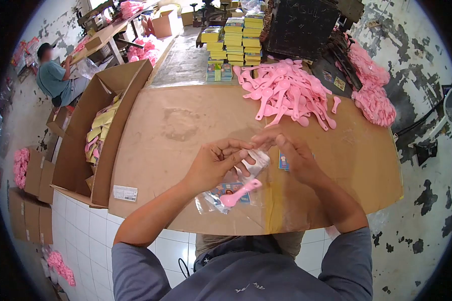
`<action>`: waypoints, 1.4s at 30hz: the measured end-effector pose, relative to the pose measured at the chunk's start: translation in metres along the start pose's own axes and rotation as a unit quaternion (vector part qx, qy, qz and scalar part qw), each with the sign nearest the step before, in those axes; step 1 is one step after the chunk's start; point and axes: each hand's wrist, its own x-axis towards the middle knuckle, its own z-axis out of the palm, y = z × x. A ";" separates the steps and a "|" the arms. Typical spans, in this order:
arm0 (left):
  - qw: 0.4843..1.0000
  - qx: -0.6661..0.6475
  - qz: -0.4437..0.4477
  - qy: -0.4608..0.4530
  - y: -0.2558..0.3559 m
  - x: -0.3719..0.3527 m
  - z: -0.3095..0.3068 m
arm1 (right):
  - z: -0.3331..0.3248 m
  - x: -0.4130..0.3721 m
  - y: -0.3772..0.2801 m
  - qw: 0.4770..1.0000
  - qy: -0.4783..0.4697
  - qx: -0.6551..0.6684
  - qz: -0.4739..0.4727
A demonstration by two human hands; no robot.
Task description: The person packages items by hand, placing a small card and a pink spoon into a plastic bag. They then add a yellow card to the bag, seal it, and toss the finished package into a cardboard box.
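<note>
No writing we can read here: the white label on the cardboard sheet is too small, and the printed card shows only a colourful picture. The left hand and right hand both pinch the top of the clear bag, just above the sheet's near edge. Inside we see a pink spoon slanting across the card. The spoon pile sits beyond.

White sticker on the cardboard sheet, print too small to read, faint scrawl on the dark crate, perhaps chalked letters, illegible, nothing else readable
</note>
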 end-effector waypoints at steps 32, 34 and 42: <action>0.917 0.312 0.099 -0.231 -0.001 -0.002 -0.014 | -0.006 -0.020 -0.026 0.951 -0.189 -0.227 -0.091; 0.950 0.230 0.102 -0.188 0.007 -0.008 -0.006 | -0.006 -0.016 -0.056 0.958 -0.165 -0.211 -0.106; 0.924 0.227 0.255 -0.170 0.018 -0.008 -0.006 | -0.010 -0.002 -0.113 0.896 -0.136 -0.407 -0.118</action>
